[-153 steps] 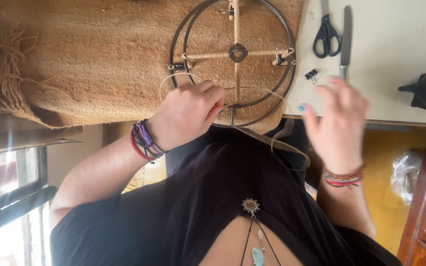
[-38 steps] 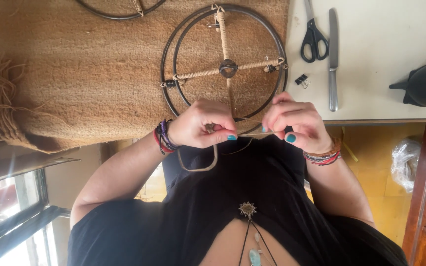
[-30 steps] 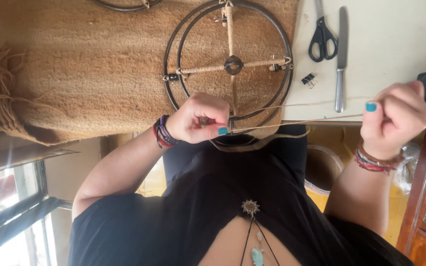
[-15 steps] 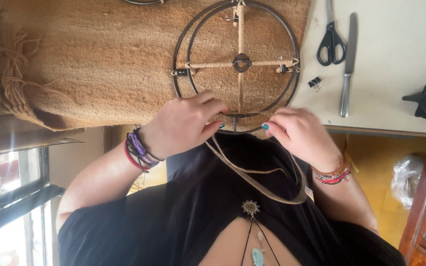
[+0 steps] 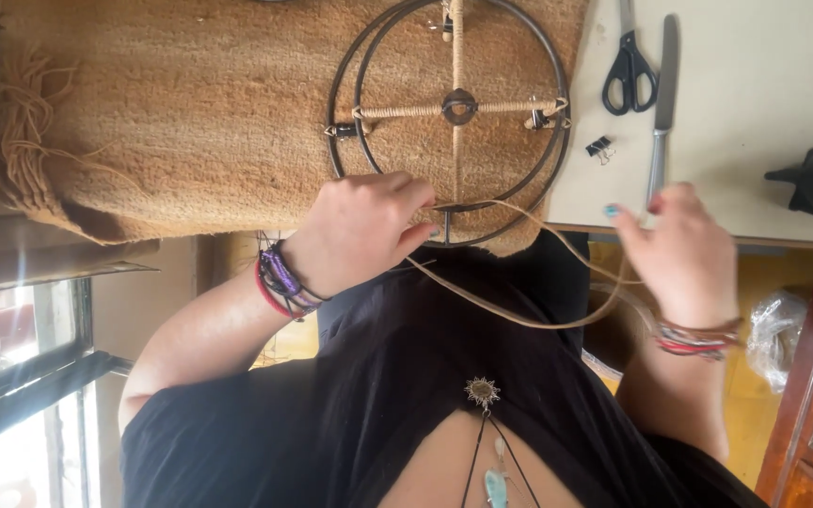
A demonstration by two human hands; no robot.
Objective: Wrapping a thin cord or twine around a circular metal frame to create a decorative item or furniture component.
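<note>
Woven straw mat (image 5: 190,122), tan, frayed at left edge, top cut off by frame; spread over table w/ pale tabletop (image 5: 764,141) bare at right. Double metal ring frame (image 5: 449,118), dark, lying flat on mat, cord-wrapped cross spokes, small binder clips at rim; upper arc cut off at top, lower arc partly hidden behind left hand. Left hand (image 5: 364,230), bracelets at wrist: fingers curled together, tips pinched on lower rim and on cord where it meets ring; exact grip point hidden under fingers. Right hand (image 5: 684,254), blurred, over table edge, fingers loosely bent and a little apart; cord contact can't be told. Tan cord (image 5: 519,320), thin, looping from ring down across black shirt and up toward right hand; far end lost in blur. Scissors (image 5: 629,71), black handles, tips cut off. Table knife (image 5: 661,103) just beside. Loose binder clip (image 5: 599,147) nearby.
</note>
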